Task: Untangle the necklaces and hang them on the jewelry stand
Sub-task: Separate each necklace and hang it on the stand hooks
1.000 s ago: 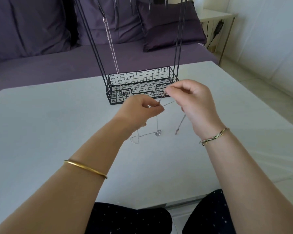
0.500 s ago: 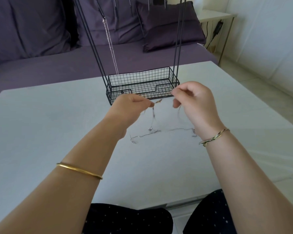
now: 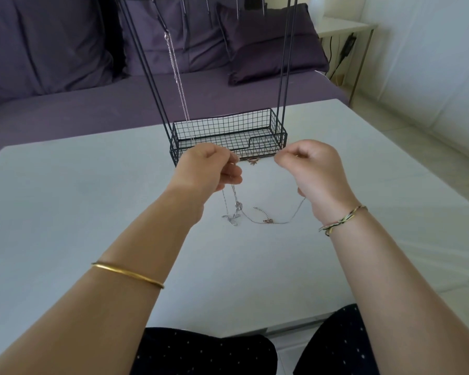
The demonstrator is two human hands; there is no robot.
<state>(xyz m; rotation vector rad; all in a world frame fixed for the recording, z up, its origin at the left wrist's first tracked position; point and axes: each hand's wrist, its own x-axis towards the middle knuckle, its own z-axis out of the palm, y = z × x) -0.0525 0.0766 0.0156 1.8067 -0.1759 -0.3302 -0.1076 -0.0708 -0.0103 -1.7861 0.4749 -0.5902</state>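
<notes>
1. The far middle of the tabletop is taken by the jewelry stand; passage there is barred by its wire basket and thin uprights.
2. The gap between the uprights is partly closed on the left by a hung chain.
3. The strip just before the basket is filled by the left hand and right hand, with necklaces pinched between them and trailing down onto the surface.
4. Wide passage is left along the left, right and near edges.
</notes>
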